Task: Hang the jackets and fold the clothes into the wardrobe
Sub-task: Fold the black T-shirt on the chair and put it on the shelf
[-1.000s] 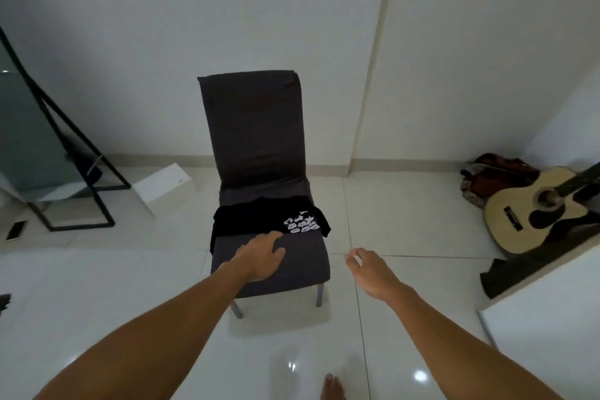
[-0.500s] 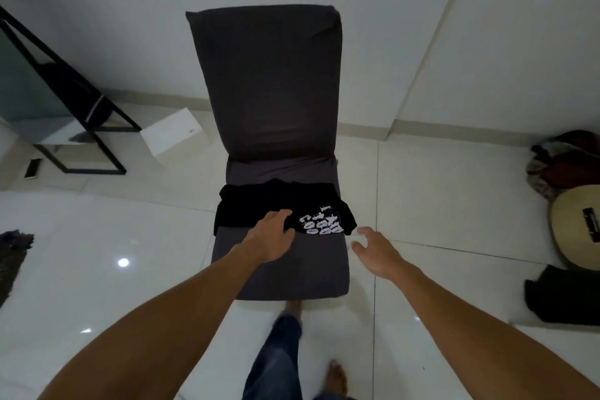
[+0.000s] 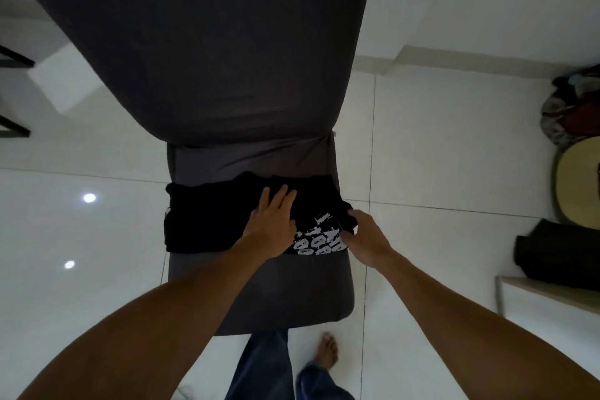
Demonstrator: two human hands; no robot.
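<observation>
A black T-shirt [image 3: 207, 221] with white print is laid across the seat of a dark covered chair [image 3: 259, 289], its long axis running crosswise, from the left hand's side over to the right hand's side. The left hand [image 3: 271, 224] is laid flat on the garment's middle, fingers straight and slightly spread, pointing toward the chair back. The right hand [image 3: 365, 237] is placed at the garment's right end, just beside the printed area; its fingers are curled at the cloth edge, and a pinch of the fabric appears to be made, though the contact itself is partly hidden. The bulk of the shirt lies to the left of the left hand, so the right end is the nearer one for lifting or folding, and that is judged to be the coming move.

Compared with half a second earlier, the chair is seen much closer, the left hand has been slid further onto the shirt, and the right hand, then open in the air beside the seat, has been brought onto the cloth.
</observation>
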